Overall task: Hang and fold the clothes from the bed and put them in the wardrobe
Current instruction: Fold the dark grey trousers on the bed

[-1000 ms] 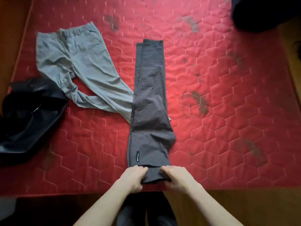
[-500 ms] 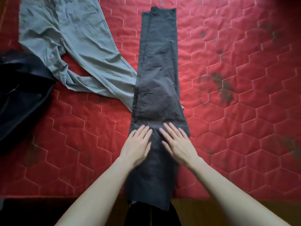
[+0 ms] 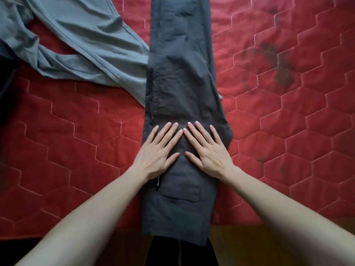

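Across the whole view: bed (image 3: 288,169) covered by a red quilted spread stitched in a hexagon pattern, with dark smudges on its right part and its near edge at the bottom of the view. Down the middle of the bed: dark grey trousers (image 3: 180,73), folded lengthwise into one long strip, creased, waist end overhanging the near edge, small black label at the left seam, flap pocket near the waist. Upper left: light grey-blue trousers (image 3: 76,45), rumpled, one leg end tucked under the dark strip's left edge. Far left edge: dark object (image 3: 5,73), mostly out of view, kind cannot be told. Both hands lie flat on the dark grey trousers, side by side, fingers straight and spread, gripping nothing: left hand (image 3: 157,152), right hand (image 3: 209,152), index fingertips nearly touching.
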`<state>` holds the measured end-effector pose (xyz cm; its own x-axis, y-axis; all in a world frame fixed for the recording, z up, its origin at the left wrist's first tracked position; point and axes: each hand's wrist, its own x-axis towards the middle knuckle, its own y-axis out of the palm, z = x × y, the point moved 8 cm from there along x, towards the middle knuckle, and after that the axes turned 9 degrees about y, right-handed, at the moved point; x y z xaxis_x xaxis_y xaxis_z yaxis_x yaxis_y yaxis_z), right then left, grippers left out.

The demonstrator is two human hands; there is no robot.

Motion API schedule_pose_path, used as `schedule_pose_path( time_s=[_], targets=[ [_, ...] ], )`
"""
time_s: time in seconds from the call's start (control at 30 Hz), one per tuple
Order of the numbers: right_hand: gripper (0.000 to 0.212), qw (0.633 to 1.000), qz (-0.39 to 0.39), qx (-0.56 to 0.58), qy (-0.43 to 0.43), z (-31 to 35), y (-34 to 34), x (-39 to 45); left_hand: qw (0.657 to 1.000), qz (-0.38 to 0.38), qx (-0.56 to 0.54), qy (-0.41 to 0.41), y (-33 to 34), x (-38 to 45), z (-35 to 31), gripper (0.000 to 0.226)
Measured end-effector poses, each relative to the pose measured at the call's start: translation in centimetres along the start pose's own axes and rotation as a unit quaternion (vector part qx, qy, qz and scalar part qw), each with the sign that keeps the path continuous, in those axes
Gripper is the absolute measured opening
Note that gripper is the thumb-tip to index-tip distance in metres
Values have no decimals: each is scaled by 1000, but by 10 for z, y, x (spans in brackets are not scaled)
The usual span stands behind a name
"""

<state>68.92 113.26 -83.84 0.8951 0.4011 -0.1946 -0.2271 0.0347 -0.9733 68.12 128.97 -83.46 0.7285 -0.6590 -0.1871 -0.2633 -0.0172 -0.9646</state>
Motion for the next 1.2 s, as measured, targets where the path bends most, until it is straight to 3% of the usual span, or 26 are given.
schedule_pose_path(
  time_s=[0.23, 0.5, 0.63, 0.8, 0.9, 1.03, 1.2],
  targets=[
    [75, 993, 45, 9, -109, 35, 4, -51, 988, 41, 26, 147, 8, -65, -27, 74],
    [77, 956, 134, 16, -259, 57, 13, -109, 925, 141, 55, 349, 11, -124, -35, 101],
    [101, 934, 174, 12, -312, 55, 12, -119, 928, 157, 38, 337, 13, -133, -42, 110],
    [129, 905, 188, -61, -376, 56, 19, -122, 948, 124, 21, 293, 16, -131, -45, 104],
    [137, 908, 172, -79, -372, 57, 23, -126, 951, 117, 16, 287, 19, -131, -46, 99],
    [127, 916, 159, -81, -360, 60, 24, -135, 954, 92, 20, 284, 19, -131, -49, 92],
    [77, 928, 135, -30, -346, 55, 18, -132, 960, 86, -20, 267, 9, -127, -51, 76]
  ],
)
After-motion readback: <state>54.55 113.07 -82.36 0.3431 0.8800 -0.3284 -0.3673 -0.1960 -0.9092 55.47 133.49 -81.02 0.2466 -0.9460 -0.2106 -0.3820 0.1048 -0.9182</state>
